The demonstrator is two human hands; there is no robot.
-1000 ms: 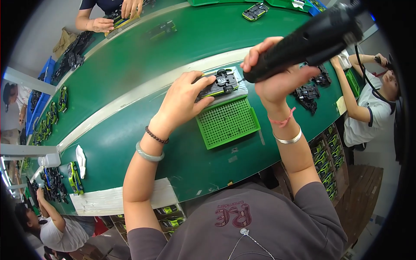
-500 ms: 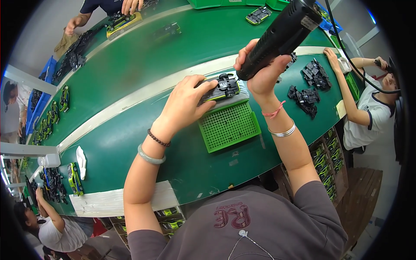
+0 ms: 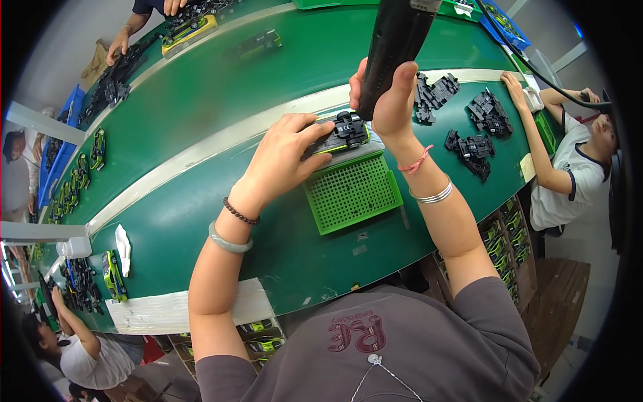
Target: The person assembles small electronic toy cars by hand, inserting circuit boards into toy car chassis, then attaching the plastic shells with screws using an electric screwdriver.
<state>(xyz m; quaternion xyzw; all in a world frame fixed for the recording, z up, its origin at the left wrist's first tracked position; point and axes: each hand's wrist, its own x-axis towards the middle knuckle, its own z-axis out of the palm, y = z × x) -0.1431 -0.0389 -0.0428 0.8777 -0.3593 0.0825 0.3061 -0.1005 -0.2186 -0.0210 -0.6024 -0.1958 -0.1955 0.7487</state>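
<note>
My right hand [image 3: 394, 100] is wrapped round a black power screwdriver [image 3: 395, 50], held nearly upright. Its lower end is at the right end of an upturned toy car [image 3: 349, 128] with a black underside and yellow-green body edge; the tip itself is hidden. From the left, my left hand [image 3: 289, 149] grips the car, thumb on the near side and fingers over it. Just in front of the car lies a green perforated basket [image 3: 353, 195]. Black car chassis parts [image 3: 435, 96] lie to the right of my right hand.
More chassis pieces [image 3: 472, 151] lie farther right, near a co-worker's arm [image 3: 546, 161]. A white strip [image 3: 157, 181] runs along the green table. At left are a yellow-green car [image 3: 114, 276] and a white cloth [image 3: 123, 250]. A cable [image 3: 536, 75] hangs at upper right.
My right hand and the screwdriver have moved left, and the tool stands more upright over the car's right end. My left hand and the car have stayed nearly in place.
</note>
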